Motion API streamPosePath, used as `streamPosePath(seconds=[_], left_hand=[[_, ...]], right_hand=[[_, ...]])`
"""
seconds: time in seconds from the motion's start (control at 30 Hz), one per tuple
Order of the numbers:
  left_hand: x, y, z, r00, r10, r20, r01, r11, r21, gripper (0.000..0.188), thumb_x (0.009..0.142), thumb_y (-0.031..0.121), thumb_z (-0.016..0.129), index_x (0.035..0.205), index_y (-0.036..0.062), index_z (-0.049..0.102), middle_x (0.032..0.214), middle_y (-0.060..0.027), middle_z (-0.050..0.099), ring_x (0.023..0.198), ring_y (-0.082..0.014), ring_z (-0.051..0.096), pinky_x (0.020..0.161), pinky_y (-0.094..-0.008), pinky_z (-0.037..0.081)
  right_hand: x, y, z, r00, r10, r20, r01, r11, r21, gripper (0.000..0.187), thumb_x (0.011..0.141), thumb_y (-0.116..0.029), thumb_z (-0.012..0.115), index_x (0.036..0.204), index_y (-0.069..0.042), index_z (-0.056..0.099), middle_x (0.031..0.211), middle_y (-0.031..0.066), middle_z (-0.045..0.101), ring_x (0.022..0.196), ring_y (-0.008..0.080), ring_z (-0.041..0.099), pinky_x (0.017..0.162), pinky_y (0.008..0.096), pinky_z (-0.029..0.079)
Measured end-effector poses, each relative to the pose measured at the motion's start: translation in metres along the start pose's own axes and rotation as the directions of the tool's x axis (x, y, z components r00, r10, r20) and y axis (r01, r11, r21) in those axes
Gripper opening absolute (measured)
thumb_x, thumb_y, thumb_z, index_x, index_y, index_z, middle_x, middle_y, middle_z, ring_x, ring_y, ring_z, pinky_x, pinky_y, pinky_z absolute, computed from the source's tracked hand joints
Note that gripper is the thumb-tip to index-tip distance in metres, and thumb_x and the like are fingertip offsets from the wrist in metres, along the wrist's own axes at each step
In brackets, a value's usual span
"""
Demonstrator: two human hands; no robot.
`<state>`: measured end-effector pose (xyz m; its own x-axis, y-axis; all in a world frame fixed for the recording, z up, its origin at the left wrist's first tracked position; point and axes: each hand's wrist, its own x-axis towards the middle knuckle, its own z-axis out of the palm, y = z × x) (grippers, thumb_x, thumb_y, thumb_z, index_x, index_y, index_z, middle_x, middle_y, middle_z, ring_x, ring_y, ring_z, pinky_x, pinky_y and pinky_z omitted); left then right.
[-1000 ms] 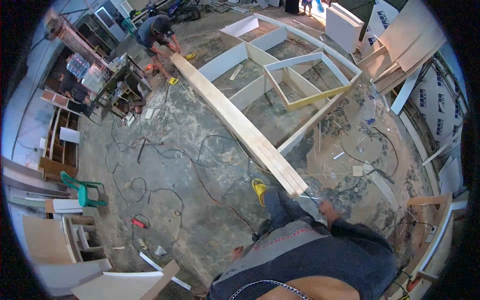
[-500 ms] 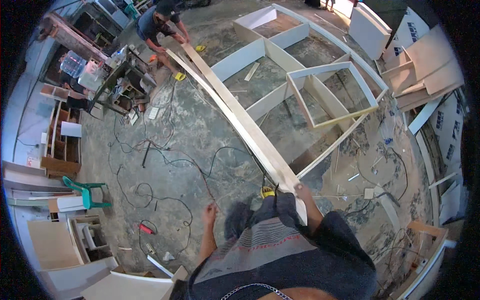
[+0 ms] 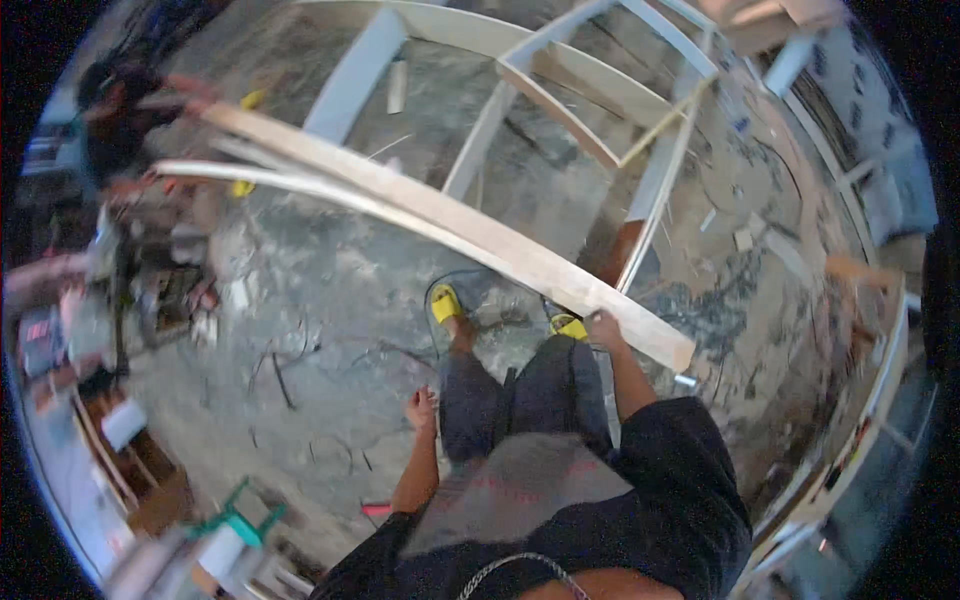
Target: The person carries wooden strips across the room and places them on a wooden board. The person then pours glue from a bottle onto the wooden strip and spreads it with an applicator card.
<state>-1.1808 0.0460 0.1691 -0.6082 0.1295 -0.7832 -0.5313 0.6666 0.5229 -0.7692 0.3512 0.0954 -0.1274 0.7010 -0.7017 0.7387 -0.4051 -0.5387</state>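
1. Clearly, the long pale plank (image 3: 450,225) is the thing in hand: it runs from just in front of the person's right hip, up and to the left across the concrete floor (image 3: 330,300), toward a co-worker (image 3: 125,130) at the far upper left.
2. Right hand (image 3: 605,328) is closed around the plank near its close end, gripping the lower edge just short of the squared-off tip.
3. Left hand (image 3: 422,410) hangs free beside the left thigh, well apart from the plank, fingers loosely curled and holding nothing.
4. So the right hand is the nearer one by far; the plank's long axis points away from it, forward and leftward, with the near end beside the right foot in a yellow sandal (image 3: 570,325).
5. Its far end reaches the co-worker, who probably holds it, though blur there hides the grip.
6. Beyond the plank lies a white cabinet frame (image 3: 560,110) flat on the floor.
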Motion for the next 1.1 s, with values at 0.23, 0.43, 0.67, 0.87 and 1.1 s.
streamPosePath(seconds=[0.23, 0.43, 0.67, 0.87, 1.1], left_hand=[[0.297, 0.102, 0.171, 0.949, -0.052, 0.31, 0.018, 0.994, 0.111, 0.06, 0.087, 0.059, 0.059, 0.12, 0.0096, 0.052, 0.11, -0.0084, 0.055, 0.097, -0.021, 0.054, 0.071, -0.0376, 0.048], [0.352, 0.125, 0.373, 0.982, -0.12, 0.146, 0.15, 0.965, -0.215, 0.075, 0.08, 0.055, 0.071, 0.131, 0.0062, 0.044, 0.132, -0.01, 0.05, 0.113, -0.0285, 0.054, 0.081, -0.0473, 0.049], [0.301, 0.101, 0.411, 0.989, -0.04, 0.145, 0.095, 0.917, -0.388, 0.068, 0.084, 0.042, 0.072, 0.136, 0.0073, 0.046, 0.127, -0.0094, 0.057, 0.112, -0.0257, 0.057, 0.091, -0.0404, 0.049], [0.284, 0.074, 0.42, 0.946, 0.116, 0.304, 0.066, 0.847, -0.528, 0.072, 0.087, 0.05, 0.066, 0.137, 0.0021, 0.046, 0.131, -0.0096, 0.055, 0.113, -0.0243, 0.057, 0.088, -0.0359, 0.05], [0.265, 0.072, 0.432, 0.95, 0.158, 0.269, -0.003, 0.866, -0.5, 0.068, 0.088, 0.05, 0.065, 0.128, -0.0029, 0.05, 0.123, -0.012, 0.058, 0.106, -0.0239, 0.06, 0.085, -0.0368, 0.053]], right_hand=[[0.048, 0.046, 0.153, 0.729, 0.683, 0.045, -0.44, 0.418, 0.795, 0.078, 0.086, -0.062, 0.057, 0.14, -0.008, 0.039, 0.132, 0.0205, 0.05, 0.108, 0.0324, 0.059, 0.084, 0.0486, 0.05], [0.162, 0.101, 0.143, 0.707, 0.703, -0.084, -0.018, 0.136, 0.99, 0.109, 0.08, -0.066, 0.063, 0.151, 0.0, 0.013, 0.15, 0.0181, 0.027, 0.135, 0.0318, 0.033, 0.108, 0.0484, 0.03], [0.22, 0.123, 0.141, 0.478, 0.859, -0.184, -0.143, 0.283, 0.948, 0.079, 0.074, -0.051, 0.078, 0.129, -0.004, 0.048, 0.117, 0.0167, 0.052, 0.098, 0.0338, 0.055, 0.088, 0.0498, 0.049], [0.217, 0.037, 0.121, 0.622, 0.005, -0.783, -0.172, 0.976, -0.131, 0.091, 0.068, -0.049, 0.083, 0.132, 0.003, 0.044, 0.13, 0.0259, 0.046, 0.122, 0.0405, 0.044, 0.1, 0.0507, 0.039], [0.302, -0.009, 0.077, 0.989, -0.062, -0.135, 0.043, 0.99, -0.136, 0.108, 0.058, -0.08, 0.069, 0.125, 0.004, 0.055, 0.114, 0.0227, 0.062, 0.108, 0.0374, 0.059, 0.096, 0.046, 0.044]])
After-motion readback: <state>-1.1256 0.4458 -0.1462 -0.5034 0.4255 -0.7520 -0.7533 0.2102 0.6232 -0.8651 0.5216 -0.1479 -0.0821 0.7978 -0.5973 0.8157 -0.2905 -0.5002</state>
